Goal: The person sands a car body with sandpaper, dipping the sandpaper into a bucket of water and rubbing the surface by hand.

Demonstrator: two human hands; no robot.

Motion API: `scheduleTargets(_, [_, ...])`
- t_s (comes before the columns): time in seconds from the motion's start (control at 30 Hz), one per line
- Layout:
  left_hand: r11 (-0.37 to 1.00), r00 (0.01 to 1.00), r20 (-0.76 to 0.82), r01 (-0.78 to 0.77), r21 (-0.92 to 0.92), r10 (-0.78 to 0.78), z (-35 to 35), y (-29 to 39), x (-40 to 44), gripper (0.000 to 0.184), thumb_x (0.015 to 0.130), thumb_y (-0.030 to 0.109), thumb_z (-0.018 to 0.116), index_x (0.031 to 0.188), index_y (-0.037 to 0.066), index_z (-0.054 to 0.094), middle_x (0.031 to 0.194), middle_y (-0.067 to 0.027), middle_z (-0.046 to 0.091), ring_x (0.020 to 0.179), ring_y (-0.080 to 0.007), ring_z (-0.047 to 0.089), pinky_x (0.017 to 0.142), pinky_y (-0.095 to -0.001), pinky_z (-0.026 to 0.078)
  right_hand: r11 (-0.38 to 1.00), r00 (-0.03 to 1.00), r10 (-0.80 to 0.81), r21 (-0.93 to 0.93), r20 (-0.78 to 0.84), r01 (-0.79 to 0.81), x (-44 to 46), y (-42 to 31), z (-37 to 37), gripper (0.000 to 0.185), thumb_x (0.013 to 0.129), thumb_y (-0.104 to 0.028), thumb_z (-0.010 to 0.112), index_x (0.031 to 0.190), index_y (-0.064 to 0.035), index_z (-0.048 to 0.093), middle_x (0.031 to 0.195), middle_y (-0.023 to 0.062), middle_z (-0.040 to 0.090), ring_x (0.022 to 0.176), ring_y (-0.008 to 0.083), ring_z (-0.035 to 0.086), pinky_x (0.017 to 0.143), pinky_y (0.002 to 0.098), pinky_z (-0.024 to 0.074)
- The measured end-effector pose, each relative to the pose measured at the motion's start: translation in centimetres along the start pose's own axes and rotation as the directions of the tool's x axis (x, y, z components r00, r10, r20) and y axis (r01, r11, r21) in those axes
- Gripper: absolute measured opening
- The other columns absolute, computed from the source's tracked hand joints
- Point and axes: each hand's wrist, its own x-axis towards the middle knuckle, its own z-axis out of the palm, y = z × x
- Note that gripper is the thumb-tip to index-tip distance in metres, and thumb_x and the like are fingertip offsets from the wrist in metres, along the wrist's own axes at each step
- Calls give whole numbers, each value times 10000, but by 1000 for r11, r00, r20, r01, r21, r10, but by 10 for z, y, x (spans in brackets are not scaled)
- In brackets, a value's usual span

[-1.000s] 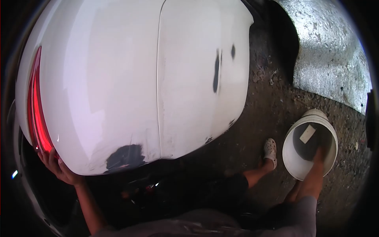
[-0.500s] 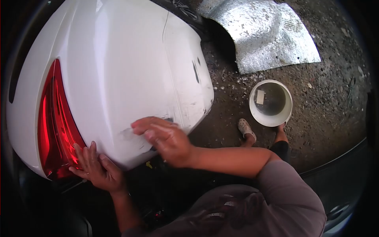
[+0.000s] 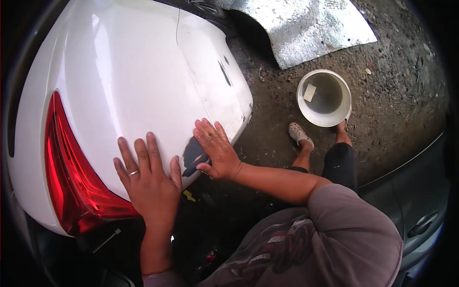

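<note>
The white car's rear panel (image 3: 148, 71) curves across the left half of the view. My left hand (image 3: 150, 186) lies against it with fingers spread, a ring on one finger. It is just right of the red tail light (image 3: 79, 177), whose lower right end it partly covers. My right hand (image 3: 217, 150) rests with stretched fingers at the right edge of a dark grey patch (image 3: 192, 155) on the panel. The skin of this hand looks wet. Nothing shows in either hand, though both palms are hidden.
A white bucket (image 3: 302, 103) of murky water, with a pale rectangular block (image 3: 310, 93) in it, stands by my feet. A silvery sheet (image 3: 311, 28) lies on the gravelly ground (image 3: 397, 100). A dark car door (image 3: 406, 191) is close on the right.
My left hand has moved right from the tail light onto the white panel. My right hand has shifted slightly right, uncovering the dark grey patch. The camera view has shifted.
</note>
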Motion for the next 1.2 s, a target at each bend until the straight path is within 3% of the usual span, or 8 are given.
scheduleTargets(0.17, [969,976,-54,-214,-126,209,25,-28,-64,603,1036,349,656,1557,59,572,1535,-196,584,1604,-421,357,1304,-590,233,994,996,88,68,-4,-88,-17,-17,-4,895,1081,-603,458,1727,-32,217,1790,238,211,1674,424,157,1315,661,52])
scheduleTargets(0.27, [985,971,-209,-139,-103,116,31,-31,-73,584,1025,298,639,1541,31,584,1569,-211,558,1594,-462,358,1296,-609,234,981,962,-194,28,193,192,34,-78,-4,919,1074,-622,449,1735,-37,196,1807,217,174,1685,408,122,1301,690,0])
scheduleTargets(0.33, [949,947,-308,-10,-316,-92,34,-27,-63,590,1025,285,615,1534,-10,577,1596,-236,530,1596,-477,348,1290,-627,232,982,962,-183,85,203,169,80,-88,-4,925,1066,-628,454,1747,-68,173,1818,190,153,1691,392,98,1290,708,-27])
scheduleTargets(0.57, [970,926,-315,154,-189,-208,41,-8,-50,506,1074,285,566,1442,-52,651,1508,-232,620,1517,-471,475,1261,-597,287,955,924,-298,89,241,284,132,-29,-9,963,1055,-681,458,1751,-92,149,1818,184,149,1689,372,108,1330,633,51])
scheduleTargets(0.77, [974,913,-350,162,-161,-209,42,-5,-48,462,1058,276,592,1361,-51,713,1482,-199,641,1491,-505,486,1230,-599,335,861,882,464,-276,81,-427,161,160,-23,914,1130,-673,208,1731,5,85,1811,219,111,1692,339,67,1355,544,57])
scheduleTargets(0.93, [974,914,-349,159,-161,-207,40,-3,-42,451,1052,285,614,1329,-50,736,1496,-180,617,1495,-491,481,1214,-596,358,924,936,329,-248,127,-292,44,75,-17,874,1146,-611,202,1731,5,-5,1805,271,25,1683,414,20,1335,588,-8])
scheduleTargets(1.0, [976,920,-336,157,-149,-199,39,-4,-43,445,1053,297,618,1320,-36,747,1478,-168,618,1493,-487,484,1208,-599,362,973,967,215,55,137,-224,11,-4,-5,938,1119,-633,310,1733,5,0,1792,315,8,1671,477,3,1313,646,2])
scheduleTargets(1.2, [986,935,-315,137,-100,-162,34,-1,-42,443,1075,328,587,1332,11,759,1405,-153,658,1493,-483,488,1222,-609,334,1000,990,4,-14,141,-2,125,6,-7,890,1123,-545,417,1719,36,103,1783,324,73,1674,459,61,1319,645,57])
